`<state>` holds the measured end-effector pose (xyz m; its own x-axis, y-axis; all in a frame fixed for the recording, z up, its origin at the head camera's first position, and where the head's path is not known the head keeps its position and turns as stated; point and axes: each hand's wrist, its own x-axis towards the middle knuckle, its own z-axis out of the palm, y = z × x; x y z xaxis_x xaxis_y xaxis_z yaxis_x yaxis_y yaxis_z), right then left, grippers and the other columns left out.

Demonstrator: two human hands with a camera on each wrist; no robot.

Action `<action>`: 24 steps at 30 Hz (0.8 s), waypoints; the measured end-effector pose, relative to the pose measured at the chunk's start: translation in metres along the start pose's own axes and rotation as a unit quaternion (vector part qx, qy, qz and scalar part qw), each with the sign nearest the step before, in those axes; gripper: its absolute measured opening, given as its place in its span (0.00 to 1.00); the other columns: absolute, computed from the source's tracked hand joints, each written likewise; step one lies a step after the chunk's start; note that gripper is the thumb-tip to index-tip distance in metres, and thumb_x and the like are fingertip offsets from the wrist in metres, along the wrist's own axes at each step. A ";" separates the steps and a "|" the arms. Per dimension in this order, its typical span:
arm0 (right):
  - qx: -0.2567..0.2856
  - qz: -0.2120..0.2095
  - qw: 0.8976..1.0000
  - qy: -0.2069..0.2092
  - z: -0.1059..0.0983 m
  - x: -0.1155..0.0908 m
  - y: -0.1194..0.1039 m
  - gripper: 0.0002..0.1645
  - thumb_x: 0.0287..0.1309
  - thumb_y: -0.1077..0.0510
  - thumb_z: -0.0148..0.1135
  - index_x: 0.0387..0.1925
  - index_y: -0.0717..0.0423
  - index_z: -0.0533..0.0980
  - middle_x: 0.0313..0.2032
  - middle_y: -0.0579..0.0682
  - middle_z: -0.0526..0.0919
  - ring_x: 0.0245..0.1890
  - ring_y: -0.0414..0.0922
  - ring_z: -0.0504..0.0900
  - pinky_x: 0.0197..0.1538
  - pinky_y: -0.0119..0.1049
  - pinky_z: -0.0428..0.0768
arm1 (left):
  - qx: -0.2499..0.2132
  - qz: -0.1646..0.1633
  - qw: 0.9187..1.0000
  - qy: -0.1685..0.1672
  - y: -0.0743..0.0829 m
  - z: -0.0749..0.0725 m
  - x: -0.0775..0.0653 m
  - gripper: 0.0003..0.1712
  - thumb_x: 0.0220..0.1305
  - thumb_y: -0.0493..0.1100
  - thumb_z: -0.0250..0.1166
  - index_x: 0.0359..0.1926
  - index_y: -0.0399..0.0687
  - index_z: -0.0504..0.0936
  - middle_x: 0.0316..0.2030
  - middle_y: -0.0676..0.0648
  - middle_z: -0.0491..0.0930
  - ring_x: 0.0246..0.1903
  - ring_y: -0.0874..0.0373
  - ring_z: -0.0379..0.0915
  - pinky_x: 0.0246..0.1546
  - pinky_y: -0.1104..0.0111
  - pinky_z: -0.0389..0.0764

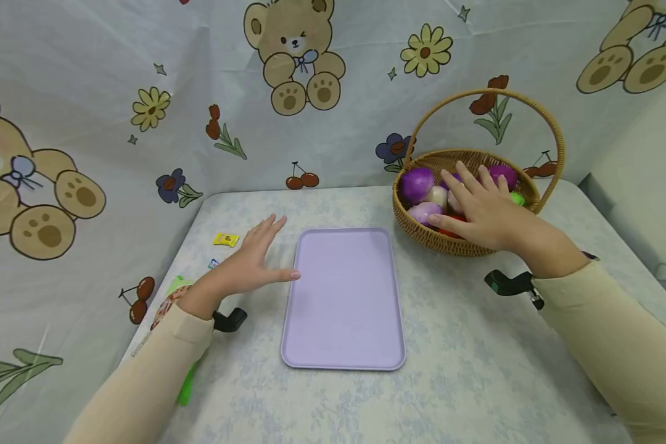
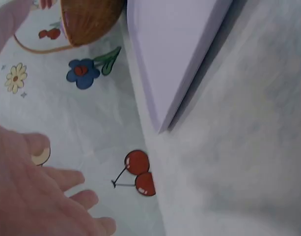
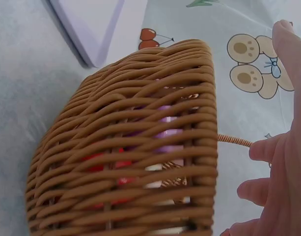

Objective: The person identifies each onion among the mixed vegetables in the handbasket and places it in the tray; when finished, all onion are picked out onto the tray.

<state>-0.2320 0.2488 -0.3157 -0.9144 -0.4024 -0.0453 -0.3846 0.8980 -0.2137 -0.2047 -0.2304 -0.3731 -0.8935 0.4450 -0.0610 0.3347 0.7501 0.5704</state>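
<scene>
My right hand [image 1: 485, 213] hovers with spread fingers over the front of a wicker basket [image 1: 449, 245] that has a tall arched handle. Inside lie purple onions [image 1: 417, 184], paler round vegetables, something red and a bit of green; the hand covers part of them. In the right wrist view the woven side [image 3: 140, 142] fills the middle, the fingers beyond its rim. My left hand [image 1: 251, 262], fingers extended and thumb out, is held by the left edge of a lilac rectangular tray [image 1: 344, 299]. Neither hand holds anything.
Left of the tray lie a small yellow packet [image 1: 226, 239] and a small blue-and-white one [image 1: 213, 263]. A green-edged bag [image 1: 179, 285] is partly hidden under the left forearm. Behind the table hangs a cloth [image 1: 366, 37] printed with bears and flowers.
</scene>
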 end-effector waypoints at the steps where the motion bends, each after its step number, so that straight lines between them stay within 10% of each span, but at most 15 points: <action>1: 0.001 -0.001 1.000 0.002 0.000 0.001 0.000 0.62 0.70 0.21 0.45 0.86 0.50 0.35 0.82 0.63 0.27 0.76 0.76 0.28 0.69 0.76 0.27 | -0.013 -0.005 1.000 0.004 0.002 0.003 -0.002 0.69 0.56 0.75 0.73 0.85 0.73 0.37 0.83 0.56 0.28 0.81 0.45 0.23 0.69 0.27 0.48; 24: 0.057 -0.023 0.998 0.000 -0.007 0.043 -0.027 0.64 0.69 0.19 0.45 0.86 0.53 0.36 0.83 0.63 0.31 0.77 0.75 0.29 0.72 0.73 0.32 | -0.203 -0.116 0.970 0.061 0.043 0.095 -0.059 0.69 0.55 0.68 0.79 0.86 0.58 0.46 0.84 0.42 0.34 0.81 0.45 0.32 0.74 0.38 0.47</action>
<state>-0.2622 0.2086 -0.3050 -0.8961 -0.4427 -0.0331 -0.4092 0.8526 -0.3249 -0.1096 -0.1780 -0.4231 -0.9677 0.2072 -0.1434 -0.0037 0.5576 0.8301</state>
